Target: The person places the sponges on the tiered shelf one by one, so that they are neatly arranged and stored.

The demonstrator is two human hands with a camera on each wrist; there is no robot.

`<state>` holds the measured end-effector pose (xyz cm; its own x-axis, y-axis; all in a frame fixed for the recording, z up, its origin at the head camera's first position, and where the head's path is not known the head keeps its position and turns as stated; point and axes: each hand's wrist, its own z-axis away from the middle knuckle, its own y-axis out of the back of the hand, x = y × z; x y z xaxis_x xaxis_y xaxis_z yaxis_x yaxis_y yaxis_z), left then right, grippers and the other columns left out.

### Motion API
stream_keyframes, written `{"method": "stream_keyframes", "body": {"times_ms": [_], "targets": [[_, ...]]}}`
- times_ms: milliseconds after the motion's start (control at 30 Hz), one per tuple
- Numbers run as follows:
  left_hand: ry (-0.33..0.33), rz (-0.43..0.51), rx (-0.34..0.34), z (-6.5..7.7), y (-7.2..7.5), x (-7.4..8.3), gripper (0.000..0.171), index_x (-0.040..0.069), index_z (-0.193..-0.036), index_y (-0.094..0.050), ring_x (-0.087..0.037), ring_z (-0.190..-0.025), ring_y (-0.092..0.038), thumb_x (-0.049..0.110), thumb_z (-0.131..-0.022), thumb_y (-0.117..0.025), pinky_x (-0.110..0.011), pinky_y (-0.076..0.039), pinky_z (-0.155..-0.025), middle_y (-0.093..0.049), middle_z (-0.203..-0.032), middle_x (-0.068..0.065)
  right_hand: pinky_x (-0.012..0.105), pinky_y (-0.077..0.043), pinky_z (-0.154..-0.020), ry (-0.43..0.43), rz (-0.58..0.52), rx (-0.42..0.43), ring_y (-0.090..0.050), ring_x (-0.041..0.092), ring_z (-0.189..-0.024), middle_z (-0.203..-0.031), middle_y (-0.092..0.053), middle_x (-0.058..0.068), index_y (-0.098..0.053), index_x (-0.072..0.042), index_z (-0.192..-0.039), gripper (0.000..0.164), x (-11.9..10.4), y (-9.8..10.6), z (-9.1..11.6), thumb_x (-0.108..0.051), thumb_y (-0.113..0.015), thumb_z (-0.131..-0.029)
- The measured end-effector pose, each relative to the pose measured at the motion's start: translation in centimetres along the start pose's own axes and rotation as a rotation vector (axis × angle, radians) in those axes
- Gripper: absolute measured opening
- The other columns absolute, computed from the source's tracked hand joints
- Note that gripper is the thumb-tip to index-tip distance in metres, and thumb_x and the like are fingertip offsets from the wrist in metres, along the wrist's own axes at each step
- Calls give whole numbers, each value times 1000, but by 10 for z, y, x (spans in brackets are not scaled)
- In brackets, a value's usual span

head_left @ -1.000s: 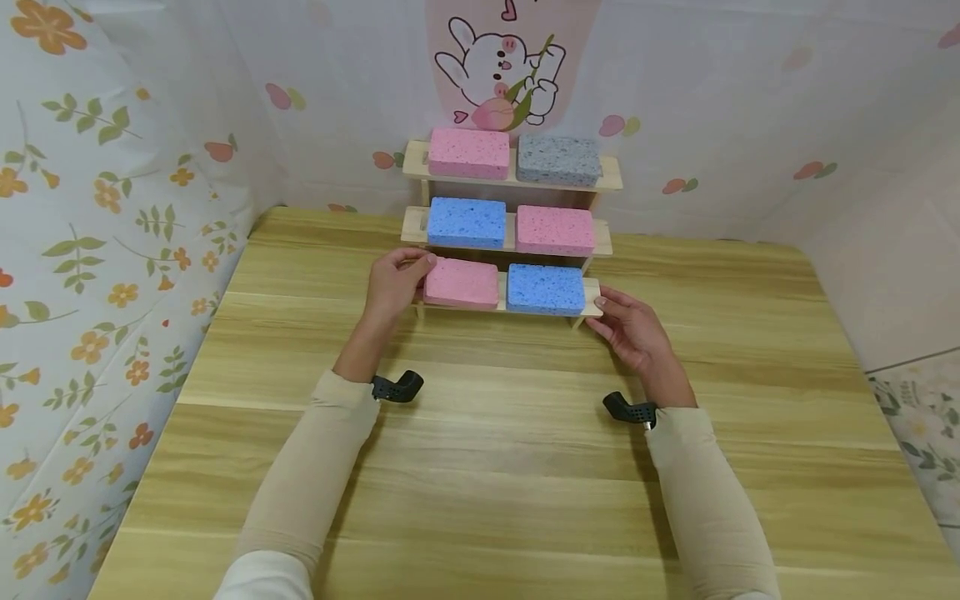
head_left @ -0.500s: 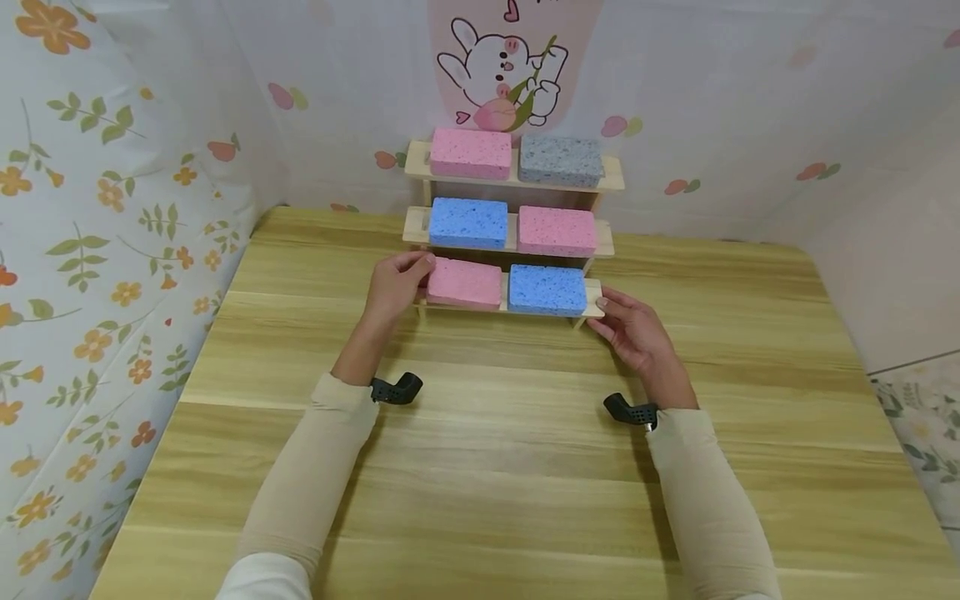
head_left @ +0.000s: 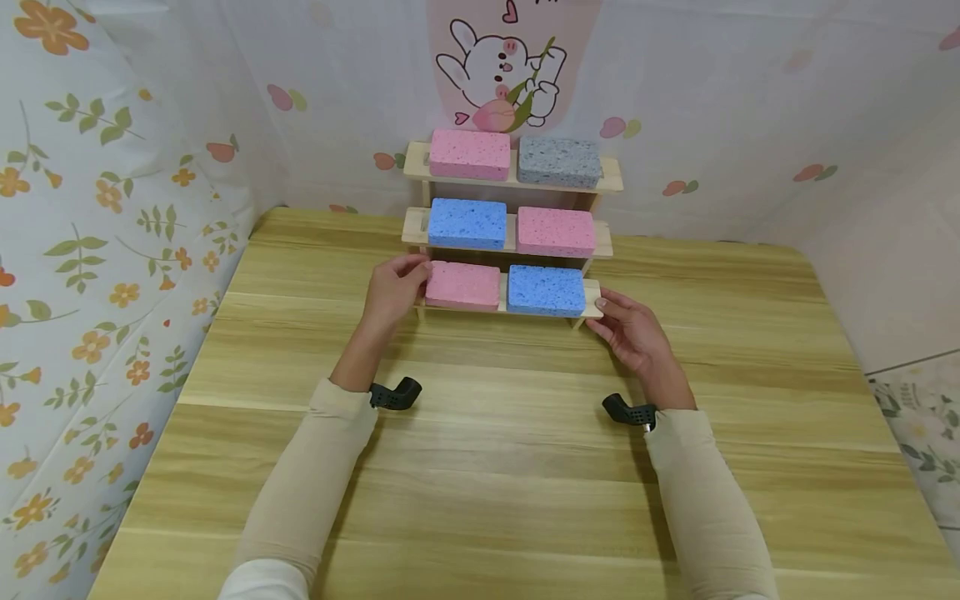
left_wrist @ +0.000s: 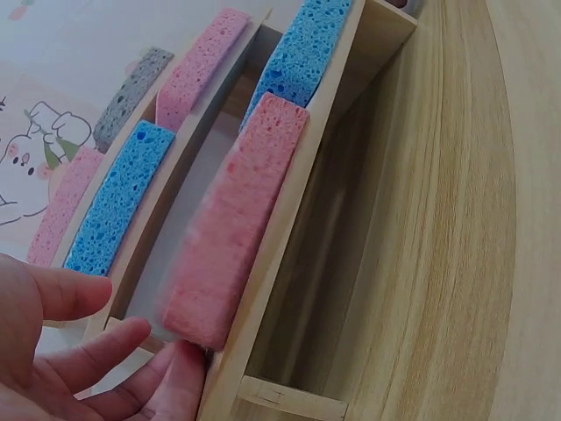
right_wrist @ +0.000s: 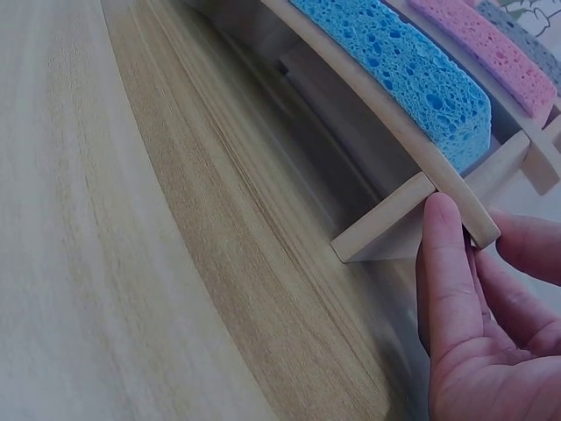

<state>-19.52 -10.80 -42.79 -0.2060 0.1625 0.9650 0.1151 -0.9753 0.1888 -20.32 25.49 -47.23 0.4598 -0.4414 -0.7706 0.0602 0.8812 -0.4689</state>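
A three-step wooden shelf rack (head_left: 592, 300) bears sponges in pairs. On its lowest step lie a pink sponge (head_left: 462, 286) at left and a blue sponge (head_left: 546, 289) at right. My left hand (head_left: 395, 287) is at the pink sponge's left end; in the left wrist view a fingertip (left_wrist: 186, 355) touches that end, thumb and other fingers apart from it. My right hand (head_left: 633, 329) grips the right end of the lowest step, the board between thumb and fingers, as the right wrist view shows too. Some left fingers are hidden in the head view.
The middle step holds a blue sponge (head_left: 467, 223) and a pink sponge (head_left: 556, 232). On the top step are a pink sponge (head_left: 469, 154) and a grey sponge (head_left: 558, 162). A patterned cloth (head_left: 697, 108) hangs behind the wooden table (head_left: 495, 467).
The lowest pink sponge, slightly tilted before, now lies straighter along the step, its far edge lower. The left hand has shifted slightly with it; the right hand keeps its grip.
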Motion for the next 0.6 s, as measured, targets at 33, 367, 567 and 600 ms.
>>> {"method": "stream_keyframes", "body": {"times_ms": [33,367,567,600], "targets": [[-3,-4,2,0,0,0,33,2,-124,-64,-17,-95,-56,20,-98,-58,-20,-51,-72,-61,-118,-11,25,-57,-79,0,1,-1,-65,17,-92,-111,-61,8,-68,-11,-114,21,0,0,0,-6,-62,-94],[-29,11,-2,4,8,-6,33,2,-126,-63,-19,-94,-60,18,-98,-56,-24,-54,-78,-62,-113,-14,25,-56,-81,-15,67,-6,-64,16,-94,-113,-59,7,-40,-3,-146,54,-5,-3,-2,-7,-60,-96],[-75,29,12,10,26,-13,33,1,-125,-62,-24,-90,-60,20,-99,-56,-31,-55,-82,-61,-107,-21,26,-56,-82,-27,151,-35,-65,15,-95,-114,-59,6,-29,-1,-152,59,-10,-5,-4,-6,-55,-99],[-79,28,17,10,29,-14,33,0,-125,-62,-24,-90,-61,21,-99,-56,-32,-56,-83,-61,-108,-21,26,-56,-82,-27,166,-42,-65,15,-95,-115,-59,6,-29,-1,-152,59,-11,-5,-4,-6,-55,-99]]}}
